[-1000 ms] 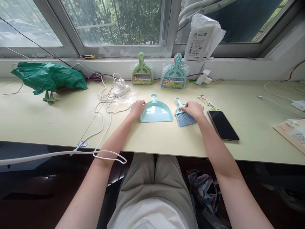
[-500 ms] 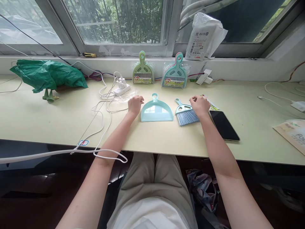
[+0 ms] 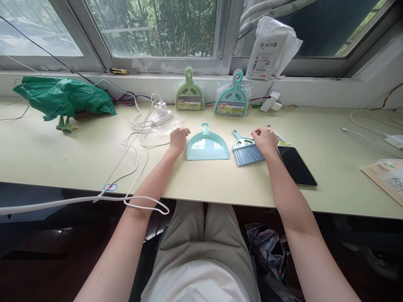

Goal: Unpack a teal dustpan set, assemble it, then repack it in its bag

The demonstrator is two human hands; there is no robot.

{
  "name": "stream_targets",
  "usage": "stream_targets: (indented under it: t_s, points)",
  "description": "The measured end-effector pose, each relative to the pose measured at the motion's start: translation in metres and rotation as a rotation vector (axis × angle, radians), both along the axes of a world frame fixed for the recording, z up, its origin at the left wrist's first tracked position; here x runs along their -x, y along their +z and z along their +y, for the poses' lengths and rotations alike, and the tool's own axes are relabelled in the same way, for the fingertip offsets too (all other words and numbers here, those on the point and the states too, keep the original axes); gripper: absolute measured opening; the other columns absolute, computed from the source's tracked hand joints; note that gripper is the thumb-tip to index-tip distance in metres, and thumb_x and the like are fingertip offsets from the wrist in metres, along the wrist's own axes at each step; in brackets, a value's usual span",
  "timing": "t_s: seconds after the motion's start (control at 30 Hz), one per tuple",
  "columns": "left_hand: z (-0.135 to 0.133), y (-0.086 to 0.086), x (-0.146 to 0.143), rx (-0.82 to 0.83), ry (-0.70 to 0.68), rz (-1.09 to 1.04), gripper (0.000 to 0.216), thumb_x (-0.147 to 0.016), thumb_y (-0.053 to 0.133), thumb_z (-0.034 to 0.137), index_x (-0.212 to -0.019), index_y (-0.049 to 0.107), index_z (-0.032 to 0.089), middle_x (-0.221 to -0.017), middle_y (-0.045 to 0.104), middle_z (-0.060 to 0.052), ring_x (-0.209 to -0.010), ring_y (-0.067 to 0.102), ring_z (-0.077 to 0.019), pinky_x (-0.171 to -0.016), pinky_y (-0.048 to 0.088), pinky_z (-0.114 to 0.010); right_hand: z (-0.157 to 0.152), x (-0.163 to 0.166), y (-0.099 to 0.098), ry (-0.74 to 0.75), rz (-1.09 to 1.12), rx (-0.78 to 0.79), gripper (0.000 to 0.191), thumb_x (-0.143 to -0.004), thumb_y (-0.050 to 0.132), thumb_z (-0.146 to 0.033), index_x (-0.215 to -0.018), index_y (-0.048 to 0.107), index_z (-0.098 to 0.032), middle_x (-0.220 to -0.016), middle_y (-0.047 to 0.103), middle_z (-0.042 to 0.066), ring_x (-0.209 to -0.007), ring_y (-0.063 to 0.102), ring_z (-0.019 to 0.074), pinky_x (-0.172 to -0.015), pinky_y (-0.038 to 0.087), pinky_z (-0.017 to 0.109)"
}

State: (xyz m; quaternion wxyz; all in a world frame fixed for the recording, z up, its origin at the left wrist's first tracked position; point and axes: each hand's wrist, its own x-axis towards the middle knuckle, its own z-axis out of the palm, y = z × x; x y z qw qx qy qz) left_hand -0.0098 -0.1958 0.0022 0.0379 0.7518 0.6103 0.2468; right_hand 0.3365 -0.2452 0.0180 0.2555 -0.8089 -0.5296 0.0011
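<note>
A small light-blue dustpan (image 3: 208, 147) lies flat on the pale desk (image 3: 63, 155), handle pointing toward the window. Right of it lies a matching mini brush (image 3: 247, 150) with blue-grey bristles. My left hand (image 3: 178, 138) rests on the desk just left of the dustpan, fingers curled, holding nothing I can see. My right hand (image 3: 265, 139) sits at the brush's right side, fingers curled loosely and touching its edge, not gripping it.
Two packaged dustpan sets, green (image 3: 189, 92) and teal (image 3: 232, 96), lean against the sill. A phone (image 3: 297, 165) lies at right, a power strip (image 3: 161, 116) with white cables (image 3: 135, 167) at left, a green bag (image 3: 63, 97) far left, a white parcel (image 3: 270, 48) on the sill.
My left hand came off the dustpan's left edge and my right hand lifted off the brush and shifted right. Both objects stay where they lay.
</note>
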Motion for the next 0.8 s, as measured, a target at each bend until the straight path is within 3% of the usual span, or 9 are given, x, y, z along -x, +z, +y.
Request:
stream_targets:
  t_s: [0.17,0.33,0.57,0.8]
  points:
    - [-0.004,0.001,-0.002,-0.001,0.009,0.163,0.041,-0.091,0.04,0.006,-0.108,0.074,0.023,-0.103,0.074,-0.007,-0.096,0.063,-0.0235,-0.076,0.043,-0.034,0.002,-0.001,-0.003,-0.003,0.008,-0.011,0.024,-0.084,0.054,-0.033,-0.091,0.074,-0.021,-0.088,0.072,0.012,-0.094,0.063,0.0294,-0.079,0.046,0.038]
    - [-0.009,0.006,-0.005,-0.003,-0.015,0.221,0.051,-0.086,0.034,-0.002,-0.105,0.074,0.023,-0.11,0.071,-0.007,-0.099,0.063,-0.0222,-0.077,0.044,-0.032,0.001,0.0,-0.001,0.006,0.007,-0.004,0.023,-0.085,0.054,-0.033,-0.089,0.073,-0.02,-0.087,0.071,0.013,-0.093,0.063,0.0293,-0.081,0.046,0.038]
    - [-0.017,0.014,-0.013,0.017,-0.008,0.221,0.038,-0.095,0.036,0.014,-0.101,0.073,0.019,-0.107,0.071,-0.009,-0.096,0.065,-0.0245,-0.075,0.044,-0.034,-0.002,0.004,0.002,0.018,-0.03,0.023,0.029,-0.088,0.052,-0.037,-0.094,0.073,-0.018,-0.09,0.071,0.015,-0.09,0.063,0.0287,-0.08,0.047,0.038]
    - [-0.018,0.013,-0.016,-0.037,0.006,0.208,0.037,-0.097,0.034,0.018,-0.116,0.066,0.021,-0.112,0.07,-0.008,-0.092,0.067,-0.0237,-0.071,0.043,-0.032,-0.001,0.008,-0.004,0.075,-0.116,0.128,0.032,-0.083,0.057,-0.047,-0.093,0.076,-0.022,-0.095,0.072,0.013,-0.094,0.064,0.0312,-0.081,0.044,0.042]
